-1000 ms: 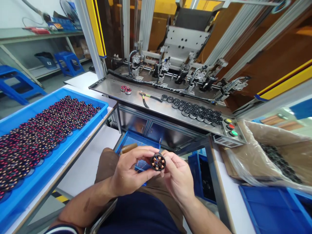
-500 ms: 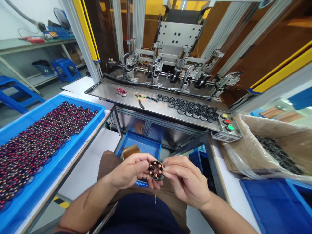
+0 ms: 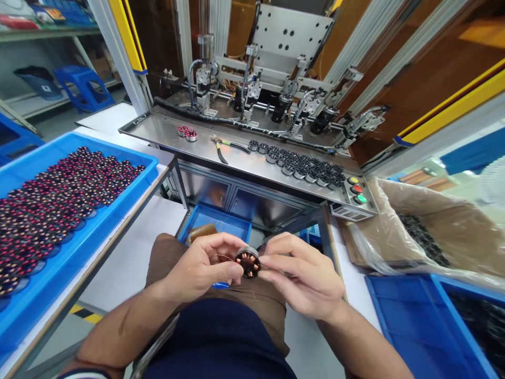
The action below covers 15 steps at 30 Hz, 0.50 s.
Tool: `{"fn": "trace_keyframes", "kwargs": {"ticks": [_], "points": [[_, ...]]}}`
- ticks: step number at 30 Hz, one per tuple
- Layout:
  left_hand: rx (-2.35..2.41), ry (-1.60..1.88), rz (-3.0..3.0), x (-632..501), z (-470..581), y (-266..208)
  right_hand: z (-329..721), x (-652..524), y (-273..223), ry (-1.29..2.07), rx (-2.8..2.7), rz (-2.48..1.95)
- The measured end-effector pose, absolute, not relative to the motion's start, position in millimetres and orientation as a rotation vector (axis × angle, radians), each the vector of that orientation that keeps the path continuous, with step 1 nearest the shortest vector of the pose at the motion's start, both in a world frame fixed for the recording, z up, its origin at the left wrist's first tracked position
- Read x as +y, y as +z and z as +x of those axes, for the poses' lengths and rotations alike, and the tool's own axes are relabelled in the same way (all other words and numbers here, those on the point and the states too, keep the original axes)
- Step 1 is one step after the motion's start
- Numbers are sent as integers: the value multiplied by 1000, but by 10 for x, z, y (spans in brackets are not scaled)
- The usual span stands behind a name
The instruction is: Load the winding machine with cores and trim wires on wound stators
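Observation:
My left hand [image 3: 211, 266] grips a small round motor stator [image 3: 248, 261] between thumb and fingers, above my lap. The stator has a grey metal outer ring, a black inner frame and copper-coloured windings; its open face is tilted toward me. A thin copper wire [image 3: 221, 256] curves from it across my left fingers. At the stator's right edge, my right hand [image 3: 305, 276] is closed in a pinch, with thumb and forefinger touching the rim. What lies between those fingertips appears to be a fine wire end, mostly hidden.
On the left, a blue tray [image 3: 148, 163] holds many wound stators. The machine's metal ledge [image 3: 158, 129] carries two red-wound stators [image 3: 187, 133], cutting pliers [image 3: 226, 147] and several black stator cores [image 3: 300, 166]. Push buttons [image 3: 357, 189], a lined carton [image 3: 379, 210] and blue bins [image 3: 402, 310] stand right.
The stator has tilted, so more of its metal ring shows on top. Both hands still hold on. A wire now shows across my left fingers. The camera view has shifted.

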<state>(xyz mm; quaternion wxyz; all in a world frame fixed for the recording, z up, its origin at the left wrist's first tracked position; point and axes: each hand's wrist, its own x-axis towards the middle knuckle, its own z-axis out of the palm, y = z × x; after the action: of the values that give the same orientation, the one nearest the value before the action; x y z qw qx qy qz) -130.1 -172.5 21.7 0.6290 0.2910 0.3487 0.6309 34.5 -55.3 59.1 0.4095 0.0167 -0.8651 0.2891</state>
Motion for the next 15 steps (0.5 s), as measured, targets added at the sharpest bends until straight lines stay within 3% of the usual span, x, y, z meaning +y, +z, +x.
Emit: {"fn": "trace_keyframes", "kwargs": {"ticks": [11, 15], "points": [[572, 1838, 693, -1668, -1392, 201, 227, -631, 772, 674, -2211, -171], [509, 1413, 666, -1503, -1419, 176, 185, -557, 898, 688, -2302, 26]]}}
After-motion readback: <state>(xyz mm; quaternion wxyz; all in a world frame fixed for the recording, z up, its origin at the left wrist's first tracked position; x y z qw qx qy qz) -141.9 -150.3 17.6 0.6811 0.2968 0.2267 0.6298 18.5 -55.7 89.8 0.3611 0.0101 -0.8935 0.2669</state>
